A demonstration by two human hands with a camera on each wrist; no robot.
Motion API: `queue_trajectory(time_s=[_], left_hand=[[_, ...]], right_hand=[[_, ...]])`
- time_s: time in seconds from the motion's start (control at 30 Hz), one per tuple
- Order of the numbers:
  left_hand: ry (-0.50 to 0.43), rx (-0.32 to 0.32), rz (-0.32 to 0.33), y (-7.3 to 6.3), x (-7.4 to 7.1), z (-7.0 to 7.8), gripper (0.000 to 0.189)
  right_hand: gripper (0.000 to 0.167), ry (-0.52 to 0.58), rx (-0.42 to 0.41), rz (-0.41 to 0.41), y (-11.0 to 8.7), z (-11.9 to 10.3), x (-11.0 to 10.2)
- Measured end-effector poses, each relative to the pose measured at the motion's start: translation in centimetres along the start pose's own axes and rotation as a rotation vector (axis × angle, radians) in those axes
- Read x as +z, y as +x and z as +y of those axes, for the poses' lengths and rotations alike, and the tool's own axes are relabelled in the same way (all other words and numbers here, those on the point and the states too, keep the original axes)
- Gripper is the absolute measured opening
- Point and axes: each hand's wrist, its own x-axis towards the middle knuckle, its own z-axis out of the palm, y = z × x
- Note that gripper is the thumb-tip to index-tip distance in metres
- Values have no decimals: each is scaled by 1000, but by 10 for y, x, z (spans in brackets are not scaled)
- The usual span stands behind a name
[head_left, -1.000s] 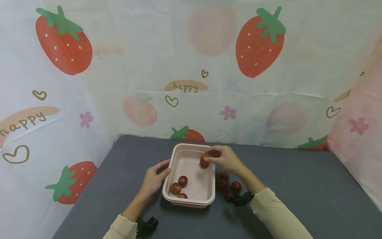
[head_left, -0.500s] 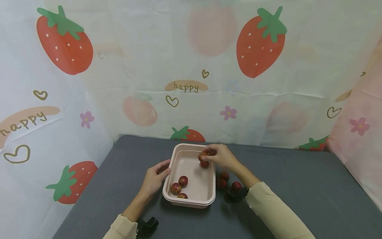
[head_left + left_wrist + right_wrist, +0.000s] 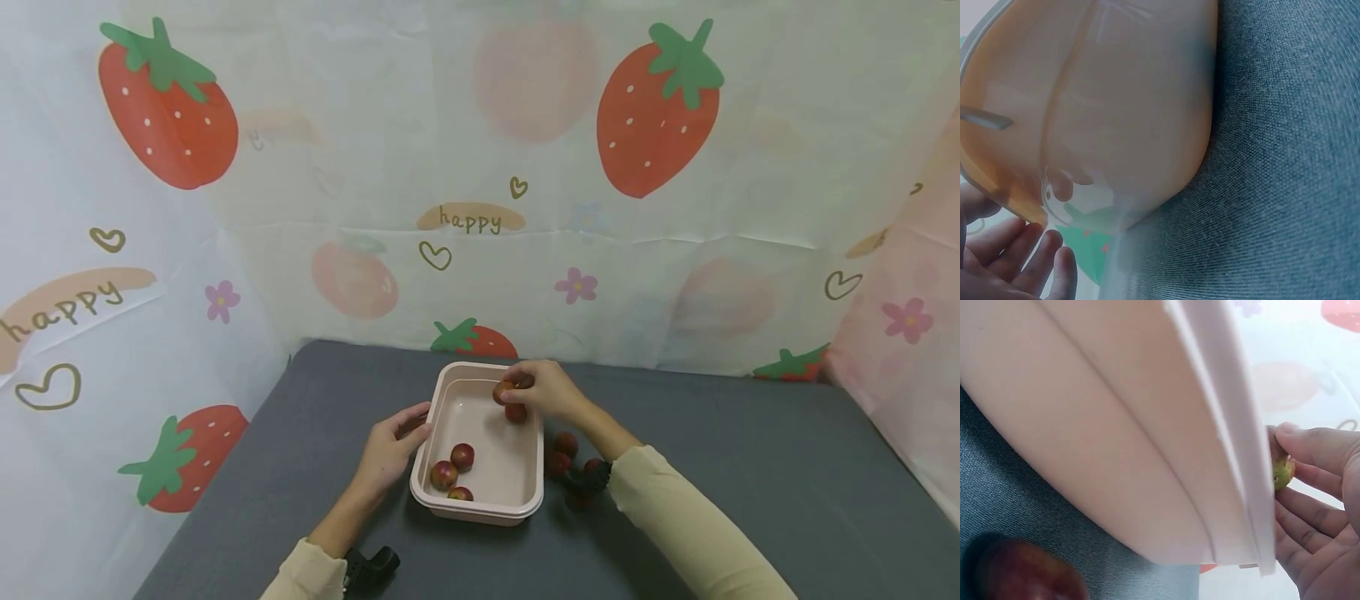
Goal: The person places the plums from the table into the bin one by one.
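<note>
My right hand (image 3: 546,390) pinches a reddish plum (image 3: 503,393) between thumb and fingers, over the far right part of a pale pink plastic box (image 3: 498,483). In the right wrist view the box wall partly hides this plum (image 3: 1284,473), whose visible side is greenish. Just below it in the head view, a red plum (image 3: 516,413) lies inside the box. Three more, including a mottled plum (image 3: 444,475), sit near the box's front left. My left hand (image 3: 386,450) rests at the box's left rim, fingers relaxed, fingertips right at the edge (image 3: 1022,215).
Several plums (image 3: 566,444) lie on the dark grey cloth (image 3: 712,467) right of the box, partly hidden by the right wrist's black camera mount (image 3: 588,477). A patterned curtain (image 3: 465,125) hangs behind and at the sides.
My right hand has shifted slightly left over the box with its plum, showing more of the plum beneath. Its wrist mount now covers more of the outside plums. The left hand stays put.
</note>
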Motion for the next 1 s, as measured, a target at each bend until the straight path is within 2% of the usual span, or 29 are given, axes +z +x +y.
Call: queue_trajectory(time_s=[0.23, 0.63, 1.0], left_hand=[[5, 1, 1, 0, 1, 1, 39], [-15, -13, 4, 1, -1, 2, 38], [4, -20, -1, 0, -1, 2, 39]], right_hand=[[28, -32, 4, -13, 6, 2, 5], [23, -174, -38, -46, 13, 0, 11], [23, -215, -35, -44, 15, -1, 16]])
